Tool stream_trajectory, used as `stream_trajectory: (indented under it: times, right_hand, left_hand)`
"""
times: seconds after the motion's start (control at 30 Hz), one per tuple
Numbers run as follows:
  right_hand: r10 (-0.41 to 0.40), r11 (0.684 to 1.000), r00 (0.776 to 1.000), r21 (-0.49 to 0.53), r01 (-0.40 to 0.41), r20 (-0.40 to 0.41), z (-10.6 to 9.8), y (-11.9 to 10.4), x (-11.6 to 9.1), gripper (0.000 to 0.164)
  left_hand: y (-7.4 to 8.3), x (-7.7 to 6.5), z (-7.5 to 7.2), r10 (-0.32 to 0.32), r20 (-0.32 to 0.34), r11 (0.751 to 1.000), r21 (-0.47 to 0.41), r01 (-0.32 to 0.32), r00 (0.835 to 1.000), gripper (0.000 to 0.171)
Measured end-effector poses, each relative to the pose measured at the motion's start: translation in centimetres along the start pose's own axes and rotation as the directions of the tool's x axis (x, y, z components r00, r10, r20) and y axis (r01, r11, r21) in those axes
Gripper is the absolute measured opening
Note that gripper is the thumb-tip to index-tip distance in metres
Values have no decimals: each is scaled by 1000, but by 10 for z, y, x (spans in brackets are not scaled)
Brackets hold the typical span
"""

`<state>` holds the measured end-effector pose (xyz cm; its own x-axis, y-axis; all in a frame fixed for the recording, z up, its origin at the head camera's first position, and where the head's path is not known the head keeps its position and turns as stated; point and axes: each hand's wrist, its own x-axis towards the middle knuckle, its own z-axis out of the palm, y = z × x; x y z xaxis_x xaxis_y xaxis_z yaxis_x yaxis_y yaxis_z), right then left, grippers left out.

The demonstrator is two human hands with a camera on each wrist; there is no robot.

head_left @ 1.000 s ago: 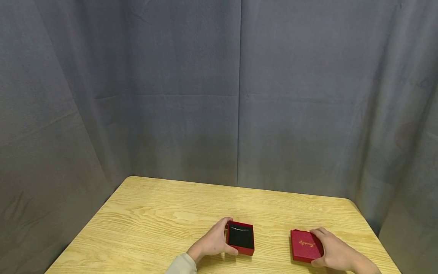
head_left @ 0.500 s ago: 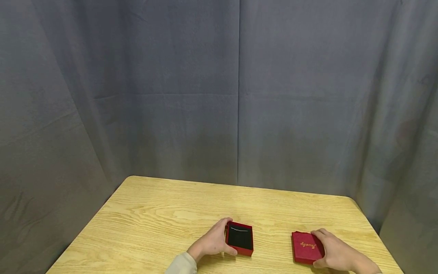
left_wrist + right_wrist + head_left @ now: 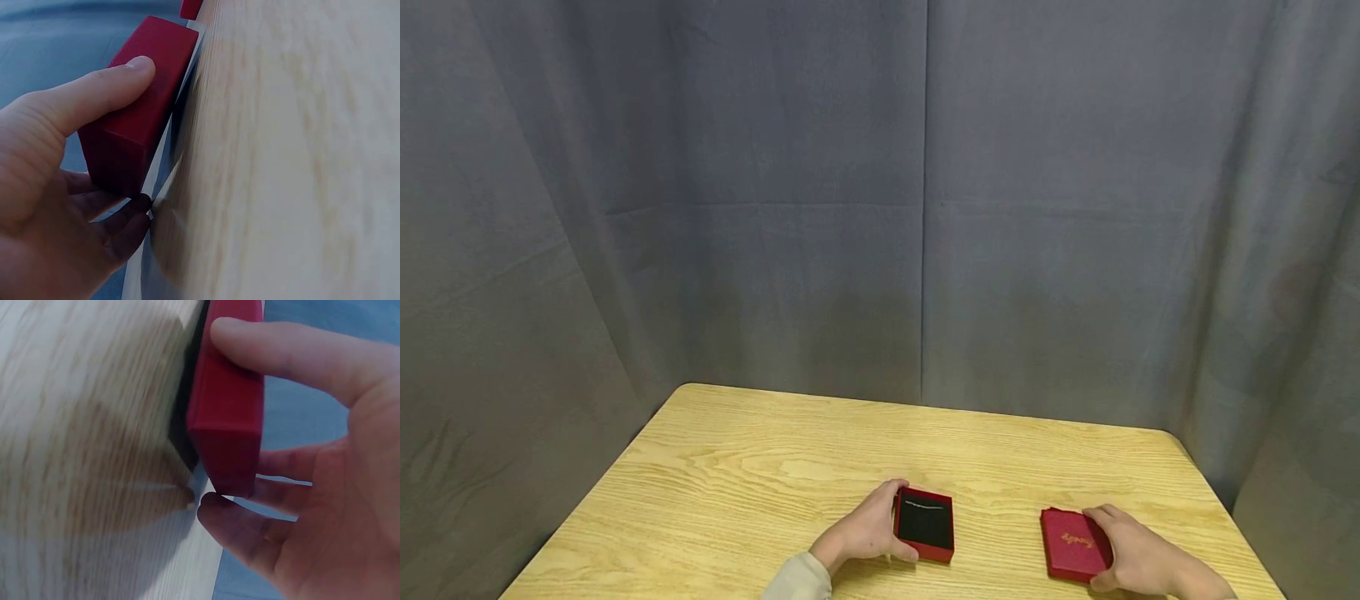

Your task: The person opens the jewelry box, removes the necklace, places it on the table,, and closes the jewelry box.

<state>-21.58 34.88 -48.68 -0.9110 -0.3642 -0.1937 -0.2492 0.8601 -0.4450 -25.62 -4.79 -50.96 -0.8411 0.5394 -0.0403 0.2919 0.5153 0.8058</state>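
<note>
My left hand point(image 3: 869, 525) grips the red bottom half of a jewelry box point(image 3: 936, 552) from its left side, thumb on the near wall and fingers at the far one. Inside it lies a black insert with a thin silvery chain point(image 3: 923, 505) across its upper part. Over to the right, my right hand point(image 3: 1131, 554) holds the red box lid point(image 3: 1070, 546), gold lettering facing up. The left wrist view shows the thumb pressed along the box's wall point(image 3: 134, 103). In the right wrist view the thumb lies on the lid's side point(image 3: 228, 394), close over the table.
Both pieces are at the near part of a light wood-grain table point(image 3: 760, 442) with rounded far corners. A stretch of tabletop separates the two pieces. Grey curtains point(image 3: 805, 250) hang behind the table and along both sides.
The lid in my right hand has shifted slightly right and toward me, turning a little. The box in my left hand has moved very slightly left. Both grips stay the same.
</note>
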Motion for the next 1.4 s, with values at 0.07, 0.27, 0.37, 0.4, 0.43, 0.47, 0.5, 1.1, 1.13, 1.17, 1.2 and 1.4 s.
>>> stream_trajectory:
  times: [0.07, 0.27, 0.37, 0.4, 0.43, 0.47, 0.5, 1.1, 1.13, 1.17, 1.2, 1.4]
  right_hand:
    - [12, 1000, 1000, 4, -12, 9, 1, 1, 0, 89]
    - [7, 1000, 1000, -8, -7, -1, 3, 2, 0, 89]
    - [6, 1000, 1000, -16, -6, -8, 4, 2, -1, 88]
    - [7, 1000, 1000, -17, -7, -7, 4, 2, -1, 88]
    - [9, 1000, 1000, -14, -9, -6, 4, 2, -1, 88]
    - [9, 1000, 1000, -16, -9, -6, 4, 2, 0, 88]
    - [16, 1000, 1000, -17, -17, -3, 4, 2, 0, 88]
    - [81, 997, 997, -15, -81, -5, 1, -4, 0, 100]
    - [88, 996, 996, -15, -88, -14, 1, -5, 0, 98]
    - [94, 995, 995, -17, -94, -26, 0, -6, -1, 95]
    - [98, 995, 994, -19, -98, -43, 0, -8, -1, 91]
    - [8, 999, 984, -50, -17, -176, -1, -20, 0, 67]
  left_hand:
    - [0, 0, 0, -7, 4, 1000, 6, 7, 1000, 98]
    - [0, 0, 3, -26, -5, 997, 69, 27, 1000, 102]
    - [1, -1, 4, -33, -15, 994, 107, 34, 999, 103]
    - [2, -1, 5, -33, -18, 992, 118, 35, 999, 103]
    - [2, -1, 5, -35, -19, 991, 125, 37, 999, 103]
    - [2, -1, 5, -33, -20, 991, 130, 35, 999, 102]
    - [3, -1, 5, -34, -20, 990, 136, 37, 999, 102]
    - [1, 1, 7, -49, -12, 991, 123, 50, 999, 105]
    - [1, 1, 7, -50, -13, 991, 125, 51, 999, 106]
    - [0, 1, 7, -53, -14, 990, 128, 54, 999, 107]
    - [0, 0, 8, -55, -14, 990, 127, 56, 998, 108]
    - [0, -3, 6, -60, -2, 994, 93, 60, 998, 108]
